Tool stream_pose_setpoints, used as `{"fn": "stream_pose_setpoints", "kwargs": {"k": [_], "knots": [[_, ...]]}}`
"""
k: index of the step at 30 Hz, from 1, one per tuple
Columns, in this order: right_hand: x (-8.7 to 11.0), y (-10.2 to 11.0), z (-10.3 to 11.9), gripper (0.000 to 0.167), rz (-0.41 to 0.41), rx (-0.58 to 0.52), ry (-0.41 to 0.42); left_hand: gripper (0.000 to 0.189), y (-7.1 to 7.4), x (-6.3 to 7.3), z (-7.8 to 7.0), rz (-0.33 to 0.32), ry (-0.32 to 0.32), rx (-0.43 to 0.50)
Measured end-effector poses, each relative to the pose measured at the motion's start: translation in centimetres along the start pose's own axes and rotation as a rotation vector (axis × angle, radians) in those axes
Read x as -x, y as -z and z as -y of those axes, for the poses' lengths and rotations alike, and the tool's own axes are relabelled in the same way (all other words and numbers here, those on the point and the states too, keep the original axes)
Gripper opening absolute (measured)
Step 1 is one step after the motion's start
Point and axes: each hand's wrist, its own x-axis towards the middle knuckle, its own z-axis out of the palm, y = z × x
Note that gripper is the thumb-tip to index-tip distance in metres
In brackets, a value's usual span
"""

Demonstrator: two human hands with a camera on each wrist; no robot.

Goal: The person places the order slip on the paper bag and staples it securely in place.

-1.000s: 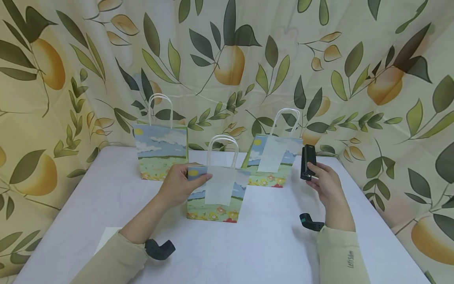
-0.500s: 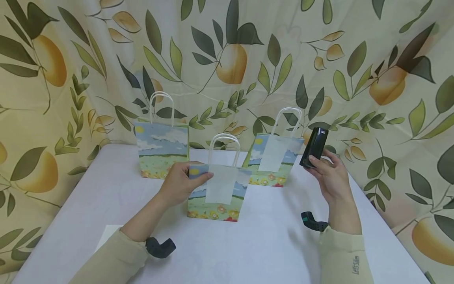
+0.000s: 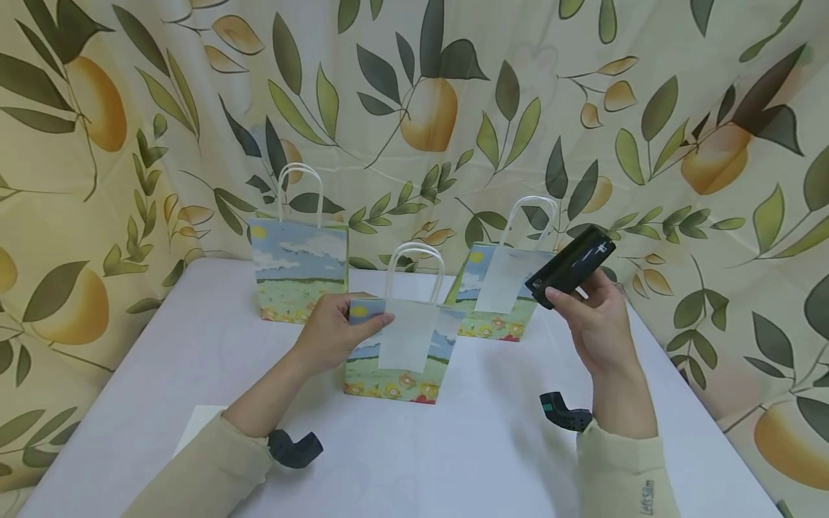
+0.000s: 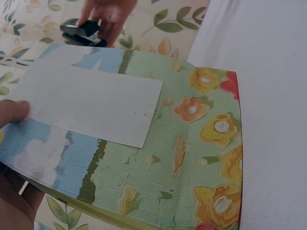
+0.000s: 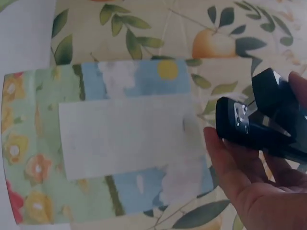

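Note:
A small paper gift bag (image 3: 395, 385) with a painted sky and flower meadow stands upright in front. A white paper slip (image 4: 91, 98) lies flat on its face, reaching up to the top edge. My left hand (image 3: 333, 334) pinches the bag's upper left side, its thumb on the front near the slip and the other fingers behind. To the right and above, my right hand (image 3: 599, 316) holds a black stapler (image 3: 570, 266), tilted in the air. In the right wrist view the stapler's arms are parted, its front end close to the bag's top edge.
Behind stand two similar bags: one at the left (image 3: 301, 273) and one at the right (image 3: 499, 327) with a white slip on its front. Another white sheet (image 3: 197, 424) lies partly under my left sleeve. The white table (image 3: 401, 460) meets a patterned curtain (image 3: 414, 180).
My right hand has raised the stapler and turned it from upright to slanting, its lower end now toward the held bag. My left hand keeps its pinch on the bag.

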Motion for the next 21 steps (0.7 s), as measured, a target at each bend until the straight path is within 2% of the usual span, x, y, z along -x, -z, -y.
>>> {"fn": "stream_pose_setpoints", "kwargs": {"k": [14, 21], "knots": [[1.8, -4.3, 1.2, 0.068, 0.133, 0.137, 0.127, 0.014, -0.1, 0.1, -0.1, -0.003, -0.007, -0.003], [2.2, -6.0, 1.3, 0.085, 0.261, 0.105, 0.26, 0.012, -0.2, 0.2, -0.2, -0.009, -0.004, 0.001]]}}
